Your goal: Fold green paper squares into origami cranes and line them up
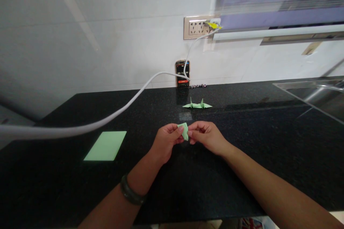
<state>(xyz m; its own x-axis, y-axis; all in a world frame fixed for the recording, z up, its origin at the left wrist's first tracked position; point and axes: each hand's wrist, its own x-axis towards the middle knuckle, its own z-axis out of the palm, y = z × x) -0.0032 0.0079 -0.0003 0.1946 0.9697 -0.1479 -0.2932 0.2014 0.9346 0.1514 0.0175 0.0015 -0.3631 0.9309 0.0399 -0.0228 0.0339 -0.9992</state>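
Between my two hands is a small piece of folded light-green paper [184, 127], held above the black countertop. My left hand [167, 139] pinches its left side, with the thumb lying across the front. At the paper's right edge, my right hand [205, 134] pinches it between thumb and forefinger. Just beyond my hands, folded green paper cranes [197, 105] stand on the counter with pointed tips upright. A flat stack of green paper sheets [105, 146] lies to the left of my left forearm.
A phone [182, 74] showing a running timer leans on the white wall, with a beaded strand [198, 86] beside it. From a wall socket [197, 27], a white cable [118, 112] crosses in front at left. At right is a metal sink [319, 96] set in the black countertop [242, 125].
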